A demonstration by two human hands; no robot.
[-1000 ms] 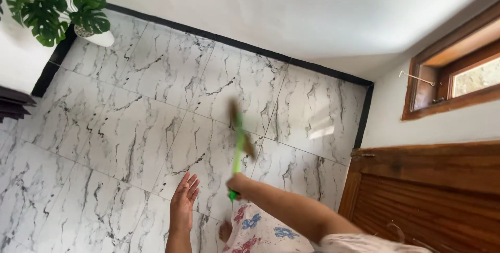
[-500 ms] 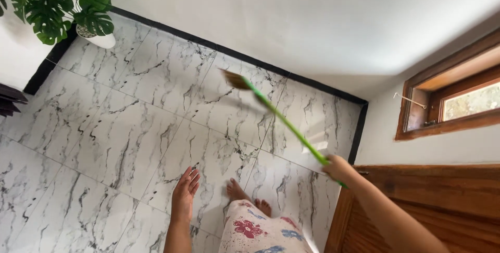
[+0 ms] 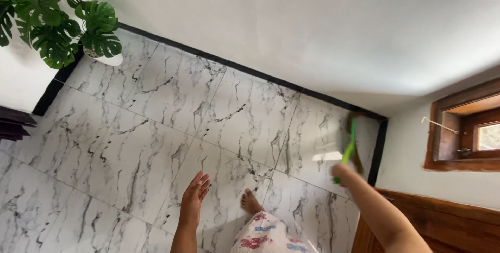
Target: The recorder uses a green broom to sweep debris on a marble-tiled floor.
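Observation:
My right hand [image 3: 342,172] grips the green handle of a broom [image 3: 349,144], which points up toward the far right corner of the floor, its brown bristles blurred near the black skirting. My left hand [image 3: 195,193] hangs free over the white marbled tiles [image 3: 156,128], palm flat and fingers apart, holding nothing. One bare foot [image 3: 251,202] shows below it, next to a floral skirt [image 3: 263,236].
A potted plant with large green leaves [image 3: 57,19] stands in a white pot at the far left corner. A dark piece of furniture [image 3: 13,123] pokes in at the left edge. A wooden door [image 3: 448,227] and a wood-framed window [image 3: 469,133] are on the right.
My right hand has swung the broom from pointing far left across the tiles to pointing up at the right corner. The view has shifted right. The left hand has barely moved.

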